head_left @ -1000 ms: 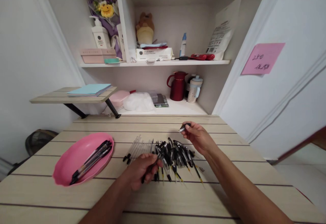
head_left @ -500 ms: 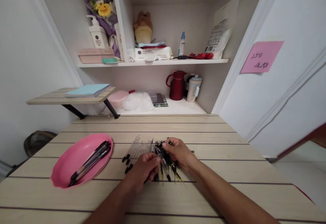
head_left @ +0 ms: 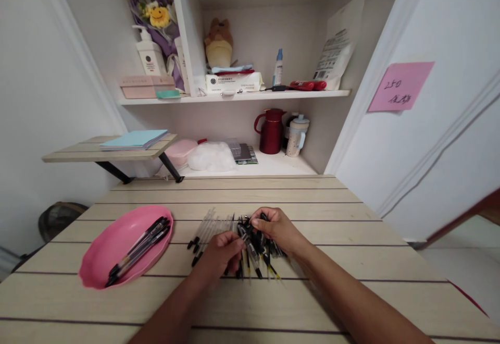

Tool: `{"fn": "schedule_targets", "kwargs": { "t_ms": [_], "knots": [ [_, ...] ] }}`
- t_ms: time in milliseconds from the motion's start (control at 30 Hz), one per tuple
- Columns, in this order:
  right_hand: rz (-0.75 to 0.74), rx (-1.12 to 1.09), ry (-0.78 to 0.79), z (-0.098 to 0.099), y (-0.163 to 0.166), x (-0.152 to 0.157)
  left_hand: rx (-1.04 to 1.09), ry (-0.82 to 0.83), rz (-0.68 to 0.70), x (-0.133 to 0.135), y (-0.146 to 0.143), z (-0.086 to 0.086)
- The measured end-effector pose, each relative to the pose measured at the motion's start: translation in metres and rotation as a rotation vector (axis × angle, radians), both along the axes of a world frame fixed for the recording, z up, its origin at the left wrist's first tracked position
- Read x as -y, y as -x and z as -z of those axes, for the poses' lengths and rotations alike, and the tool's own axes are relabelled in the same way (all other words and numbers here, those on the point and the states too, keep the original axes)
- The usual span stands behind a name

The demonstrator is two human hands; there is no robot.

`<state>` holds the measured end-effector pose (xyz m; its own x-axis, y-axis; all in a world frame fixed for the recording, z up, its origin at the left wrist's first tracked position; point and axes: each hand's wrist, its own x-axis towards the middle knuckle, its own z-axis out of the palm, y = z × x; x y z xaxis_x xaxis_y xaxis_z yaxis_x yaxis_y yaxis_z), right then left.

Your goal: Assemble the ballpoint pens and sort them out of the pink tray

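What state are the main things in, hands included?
Pen parts: loose, heaped
Clear barrels: lying roughly side by side
Left hand: curled, hold unclear
Right hand: pinching, hold unclear
Pink dish: upright
Pens: bunched in the dish
Red jug: upright
Light cup: upright, lidded
Pump bottle: upright
Blue papers: stacked flat
Pink note: stuck up

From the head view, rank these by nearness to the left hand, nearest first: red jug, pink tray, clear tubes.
From the left hand:
1. Clear tubes: right by it, just beyond and slightly left.
2. Pink tray: farther off to the left.
3. Red jug: at the back, to the right.
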<state>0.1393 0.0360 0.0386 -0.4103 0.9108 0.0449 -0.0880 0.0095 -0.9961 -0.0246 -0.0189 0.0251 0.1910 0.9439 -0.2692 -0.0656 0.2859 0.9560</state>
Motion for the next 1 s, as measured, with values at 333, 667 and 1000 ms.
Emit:
{"fn": "schedule_targets", "kwargs": {
  "t_ms": [333,667,1000],
  "knots": [
    [-0.029,-0.042,0.058,0.008,-0.005,-0.005,-0.137,-0.057,0.032,-0.001,0.004,0.003],
    [-0.134,-0.156,0.090,0.008,-0.008,-0.006,0.248,0.327,0.361,0.003,0.019,-0.012],
    [-0.031,-0.080,0.073,0.007,-0.005,-0.005,-0.133,-0.095,0.123,-0.001,0.010,-0.001]
  ]
}}
